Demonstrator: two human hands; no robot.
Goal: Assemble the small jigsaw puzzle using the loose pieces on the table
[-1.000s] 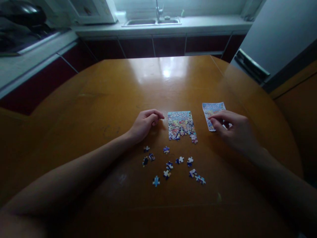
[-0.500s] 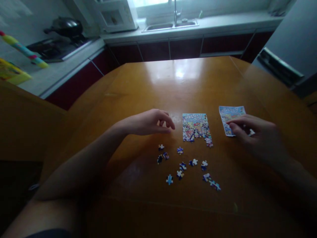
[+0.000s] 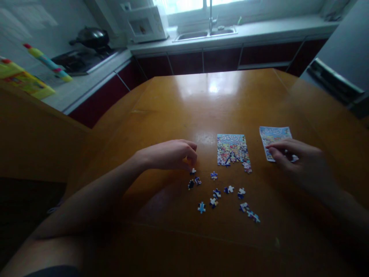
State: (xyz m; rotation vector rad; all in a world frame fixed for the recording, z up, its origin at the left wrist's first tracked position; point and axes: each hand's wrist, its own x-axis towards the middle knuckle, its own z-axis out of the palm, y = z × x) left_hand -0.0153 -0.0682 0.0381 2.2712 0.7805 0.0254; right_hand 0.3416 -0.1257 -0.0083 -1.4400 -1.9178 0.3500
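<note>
A partly assembled colourful jigsaw lies on the orange wooden table. Several loose pieces are scattered in front of it. My left hand hovers low over the leftmost loose piece, fingers curled and fingertips touching it. My right hand rests on the lower part of a printed picture card to the right of the jigsaw, fingers bent and pressing it down.
A kitchen counter with a sink, a microwave and a stove with a black pan runs behind the table. A yellow box and a bottle stand at the left. A grey appliance is at the right.
My left hand has dropped from beside the jigsaw's left edge down to the leftmost loose piece. The view has swung left. My right hand stays on the card.
</note>
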